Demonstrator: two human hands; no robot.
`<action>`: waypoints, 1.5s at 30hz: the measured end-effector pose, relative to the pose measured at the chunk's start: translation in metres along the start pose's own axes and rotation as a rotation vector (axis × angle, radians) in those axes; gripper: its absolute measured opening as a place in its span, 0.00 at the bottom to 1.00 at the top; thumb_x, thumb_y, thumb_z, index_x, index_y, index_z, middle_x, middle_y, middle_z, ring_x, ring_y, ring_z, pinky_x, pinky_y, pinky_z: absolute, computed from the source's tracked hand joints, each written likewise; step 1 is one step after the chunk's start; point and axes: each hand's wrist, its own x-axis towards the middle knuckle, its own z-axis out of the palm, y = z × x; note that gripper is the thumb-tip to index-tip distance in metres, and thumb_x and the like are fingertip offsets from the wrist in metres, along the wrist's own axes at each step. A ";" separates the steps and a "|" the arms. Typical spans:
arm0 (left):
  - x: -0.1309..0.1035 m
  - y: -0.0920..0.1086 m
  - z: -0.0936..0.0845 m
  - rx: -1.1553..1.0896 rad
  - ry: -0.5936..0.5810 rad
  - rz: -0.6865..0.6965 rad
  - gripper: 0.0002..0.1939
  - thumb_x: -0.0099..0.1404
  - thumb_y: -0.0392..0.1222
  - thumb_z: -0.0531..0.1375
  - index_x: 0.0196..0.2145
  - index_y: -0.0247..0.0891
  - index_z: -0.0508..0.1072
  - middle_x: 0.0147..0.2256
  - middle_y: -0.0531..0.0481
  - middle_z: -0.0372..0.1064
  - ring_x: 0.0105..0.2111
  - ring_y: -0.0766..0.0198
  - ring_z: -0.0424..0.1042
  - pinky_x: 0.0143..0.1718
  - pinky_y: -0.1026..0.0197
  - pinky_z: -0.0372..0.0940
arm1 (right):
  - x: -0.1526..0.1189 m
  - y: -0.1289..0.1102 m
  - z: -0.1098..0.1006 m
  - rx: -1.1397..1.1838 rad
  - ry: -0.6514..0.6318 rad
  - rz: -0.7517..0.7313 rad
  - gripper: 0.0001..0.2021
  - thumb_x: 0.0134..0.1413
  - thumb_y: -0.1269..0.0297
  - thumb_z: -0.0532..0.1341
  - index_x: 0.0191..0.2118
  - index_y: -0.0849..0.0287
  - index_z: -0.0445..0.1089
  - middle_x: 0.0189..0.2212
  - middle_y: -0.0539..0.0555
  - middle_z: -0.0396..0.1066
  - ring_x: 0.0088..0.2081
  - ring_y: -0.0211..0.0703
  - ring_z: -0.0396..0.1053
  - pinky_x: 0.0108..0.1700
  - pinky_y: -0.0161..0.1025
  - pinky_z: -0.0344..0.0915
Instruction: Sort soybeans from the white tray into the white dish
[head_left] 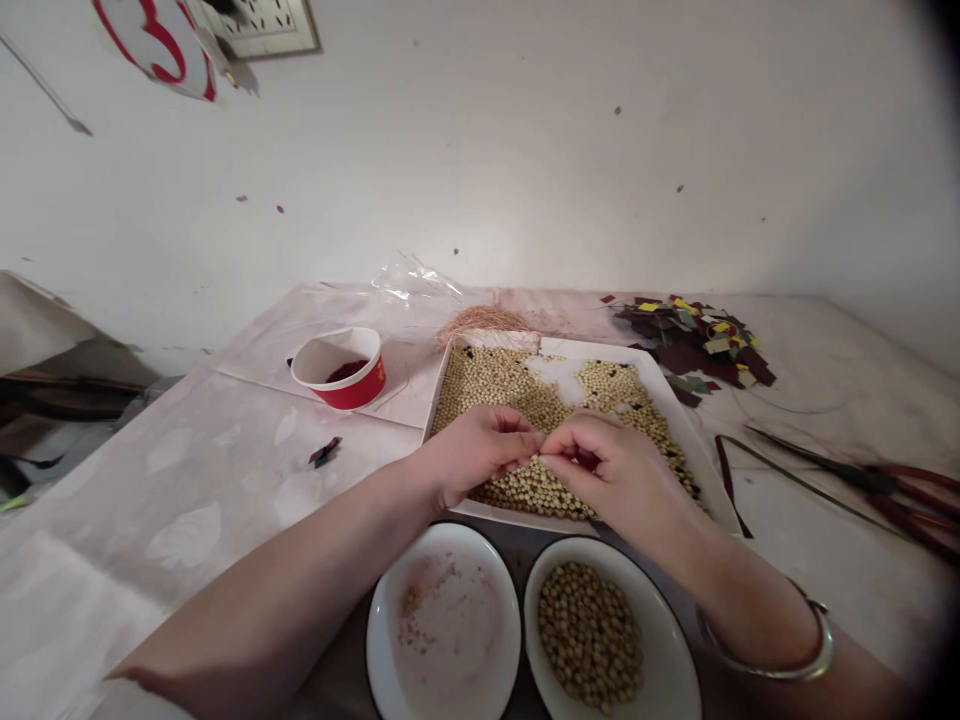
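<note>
Evidently small, round and pale gold, with scattered black ones among them, the beads point(517, 395) lie unevenly spread in a white tray point(525, 518) on the desk point(247, 490). Above them, left hand point(484, 450) and right hand point(611, 465) meet, each grip pinched closed; anything held is too small to identify. Two bowls point(382, 640) stand nearer.

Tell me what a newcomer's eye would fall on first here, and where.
First, the left hand and right hand, fingertips pinched close together over a white tray of pale bead-like pieces. Next, the red-and-white cup left of the tray and the heap of dark and yellow scraps beyond its far right corner.
</note>
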 end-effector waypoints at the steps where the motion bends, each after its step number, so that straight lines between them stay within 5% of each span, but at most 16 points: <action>1: 0.000 0.000 -0.001 -0.020 -0.013 -0.007 0.15 0.52 0.49 0.62 0.25 0.33 0.66 0.20 0.58 0.57 0.18 0.75 0.53 0.19 0.68 0.45 | 0.000 0.002 0.002 0.000 0.010 0.016 0.05 0.51 0.72 0.58 0.26 0.57 0.65 0.24 0.48 0.66 0.27 0.36 0.62 0.28 0.33 0.57; 14: 0.000 0.000 0.000 0.013 0.004 -0.016 0.14 0.53 0.48 0.61 0.25 0.33 0.67 0.19 0.58 0.57 0.18 0.75 0.53 0.18 0.68 0.45 | 0.001 0.002 -0.008 -0.050 0.028 0.098 0.05 0.50 0.70 0.58 0.26 0.58 0.66 0.24 0.48 0.66 0.27 0.36 0.62 0.29 0.34 0.57; 20: 0.000 0.004 0.003 0.170 0.087 0.004 0.11 0.55 0.46 0.59 0.26 0.33 0.70 0.17 0.59 0.56 0.17 0.74 0.51 0.21 0.67 0.47 | -0.009 -0.017 -0.026 0.103 -0.546 0.088 0.05 0.46 0.73 0.57 0.25 0.58 0.67 0.23 0.47 0.66 0.24 0.33 0.61 0.25 0.31 0.56; 23: -0.001 0.006 0.004 0.219 0.080 0.001 0.11 0.57 0.45 0.58 0.28 0.33 0.72 0.16 0.60 0.55 0.17 0.74 0.50 0.22 0.67 0.48 | -0.012 -0.017 -0.029 0.124 -0.678 0.060 0.04 0.45 0.73 0.58 0.28 0.58 0.69 0.24 0.47 0.67 0.25 0.33 0.62 0.26 0.31 0.56; 26: -0.001 0.006 0.005 0.236 0.089 0.018 0.11 0.56 0.45 0.59 0.28 0.33 0.72 0.17 0.59 0.56 0.18 0.74 0.51 0.21 0.67 0.47 | -0.008 -0.004 -0.032 0.096 -0.593 0.108 0.04 0.47 0.70 0.57 0.28 0.58 0.69 0.24 0.48 0.67 0.25 0.35 0.62 0.26 0.32 0.56; 31: 0.000 0.003 0.005 0.255 0.065 0.035 0.12 0.56 0.45 0.59 0.27 0.32 0.71 0.17 0.58 0.56 0.18 0.73 0.50 0.20 0.67 0.45 | 0.002 0.024 -0.024 -0.108 -0.273 0.210 0.05 0.50 0.68 0.55 0.28 0.58 0.68 0.22 0.48 0.66 0.25 0.37 0.61 0.26 0.33 0.54; 37: 0.003 -0.002 0.005 0.327 0.104 0.068 0.11 0.56 0.46 0.58 0.26 0.34 0.69 0.19 0.58 0.56 0.21 0.72 0.52 0.22 0.67 0.47 | 0.004 0.029 -0.002 -0.303 -0.285 0.103 0.06 0.48 0.74 0.57 0.24 0.59 0.65 0.23 0.50 0.66 0.26 0.38 0.62 0.28 0.33 0.53; 45: 0.002 0.000 0.007 0.400 0.110 0.082 0.11 0.56 0.45 0.58 0.25 0.34 0.69 0.21 0.57 0.58 0.22 0.71 0.54 0.24 0.67 0.50 | 0.002 0.032 0.001 -0.315 -0.305 0.054 0.06 0.48 0.75 0.57 0.25 0.59 0.65 0.24 0.51 0.68 0.27 0.38 0.63 0.30 0.33 0.55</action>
